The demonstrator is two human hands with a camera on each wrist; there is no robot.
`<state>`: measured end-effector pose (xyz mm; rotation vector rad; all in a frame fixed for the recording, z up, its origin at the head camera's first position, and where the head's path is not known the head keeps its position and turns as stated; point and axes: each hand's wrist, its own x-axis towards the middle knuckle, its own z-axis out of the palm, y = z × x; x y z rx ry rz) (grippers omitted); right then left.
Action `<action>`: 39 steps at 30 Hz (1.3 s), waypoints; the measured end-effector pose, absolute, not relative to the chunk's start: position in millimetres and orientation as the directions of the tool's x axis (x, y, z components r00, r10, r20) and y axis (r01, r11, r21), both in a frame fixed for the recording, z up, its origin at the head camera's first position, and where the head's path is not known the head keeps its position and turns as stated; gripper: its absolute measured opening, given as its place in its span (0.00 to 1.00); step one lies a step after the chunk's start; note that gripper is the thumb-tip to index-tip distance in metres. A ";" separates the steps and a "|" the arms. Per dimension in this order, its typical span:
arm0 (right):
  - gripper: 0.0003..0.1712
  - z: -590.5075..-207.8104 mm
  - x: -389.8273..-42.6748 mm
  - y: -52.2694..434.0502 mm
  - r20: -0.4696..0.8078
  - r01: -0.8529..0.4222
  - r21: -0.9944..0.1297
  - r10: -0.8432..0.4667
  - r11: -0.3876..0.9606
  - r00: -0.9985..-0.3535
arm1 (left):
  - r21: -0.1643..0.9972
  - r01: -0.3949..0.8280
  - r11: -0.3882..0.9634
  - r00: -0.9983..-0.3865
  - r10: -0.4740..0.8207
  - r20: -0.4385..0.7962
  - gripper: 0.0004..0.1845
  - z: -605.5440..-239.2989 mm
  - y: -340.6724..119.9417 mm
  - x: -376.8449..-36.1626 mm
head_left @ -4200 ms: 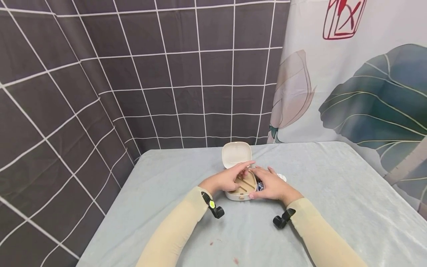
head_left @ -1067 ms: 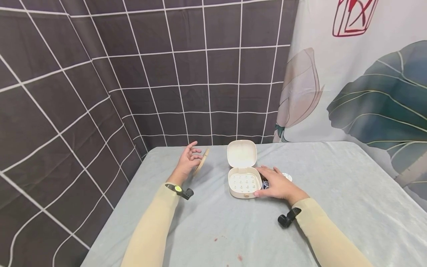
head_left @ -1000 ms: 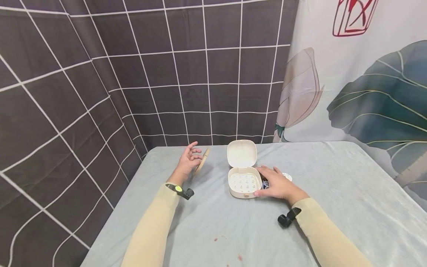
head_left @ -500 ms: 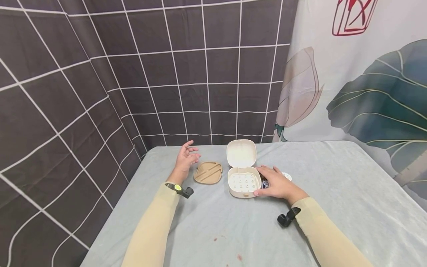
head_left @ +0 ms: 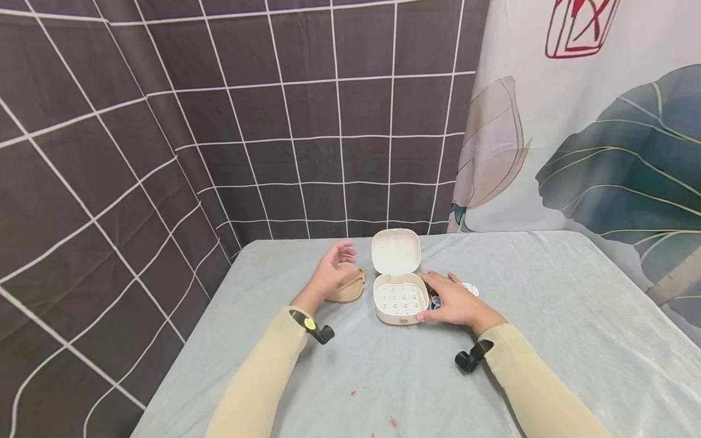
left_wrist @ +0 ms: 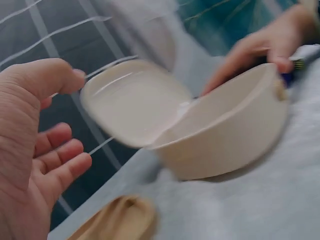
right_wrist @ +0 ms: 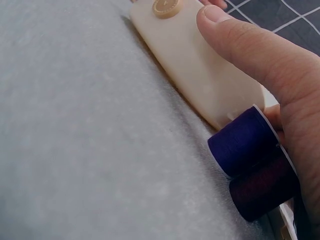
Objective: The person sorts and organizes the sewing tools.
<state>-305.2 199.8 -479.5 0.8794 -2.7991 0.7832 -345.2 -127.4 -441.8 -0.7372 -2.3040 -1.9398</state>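
Observation:
A cream box (head_left: 398, 300) stands with its lid (head_left: 395, 250) hinged up; its floor is studded with small pegs. My left hand (head_left: 335, 269) hovers open over a tan wooden insert (head_left: 348, 290) that lies flat to the left of the box. In the left wrist view the left hand (left_wrist: 70, 120) is empty, with the box (left_wrist: 230, 135) and the insert (left_wrist: 120, 222) close by. My right hand (head_left: 452, 301) rests against the box's right side, thumb on its front wall (right_wrist: 200, 65). A purple spool (right_wrist: 242, 142) and a dark maroon spool (right_wrist: 262, 192) lie under its palm.
Everything sits on a table under a pale grey cloth (head_left: 383, 377) with a few small reddish spots near the front. A dark gridded curtain hangs at the back and left, a leaf-print curtain on the right. A small white round object (head_left: 472, 289) lies behind my right hand.
My left hand lifted the tan insert out of the box, laid it flat to the left, let go, and has drifted right over it. The right hand stayed on the box.

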 end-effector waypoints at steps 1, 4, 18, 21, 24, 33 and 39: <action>0.59 -479.4 -305.4 199.4 0.243 -0.560 -0.444 -0.507 0.700 -0.827 | 0.918 0.376 0.127 -0.876 0.371 0.307 0.35 -442.4 -122.5 -341.9; 0.60 -478.8 -305.7 198.2 0.239 -0.562 -0.441 -0.512 0.700 -0.825 | 0.911 0.357 0.206 -0.845 0.487 0.221 0.42 -443.6 -109.8 -330.2; 0.59 -473.0 -302.8 198.0 0.234 -0.553 -0.453 -0.505 0.699 -0.830 | 0.795 0.393 0.462 -0.836 0.540 0.099 0.65 -472.4 -83.3 -308.3; 0.58 -472.4 -302.2 197.9 0.247 -0.561 -0.454 -0.507 0.692 -0.826 | 0.805 0.404 0.435 -0.832 0.541 0.125 0.64 -476.5 -83.3 -307.7; 0.57 -472.7 -301.8 197.3 0.248 -0.562 -0.451 -0.508 0.693 -0.825 | 0.818 0.417 0.397 -0.823 0.547 0.154 0.64 -479.9 -84.0 -307.7; 0.59 -468.2 -300.4 189.2 0.252 -0.576 -0.425 -0.520 0.699 -0.816 | 0.823 0.423 0.380 -0.814 0.558 0.161 0.64 -482.3 -91.6 -309.1; 0.58 -468.3 -301.7 188.0 0.237 -0.575 -0.405 -0.526 0.711 -0.817 | 0.801 0.433 0.414 -0.818 0.554 0.156 0.68 -485.5 -93.6 -304.9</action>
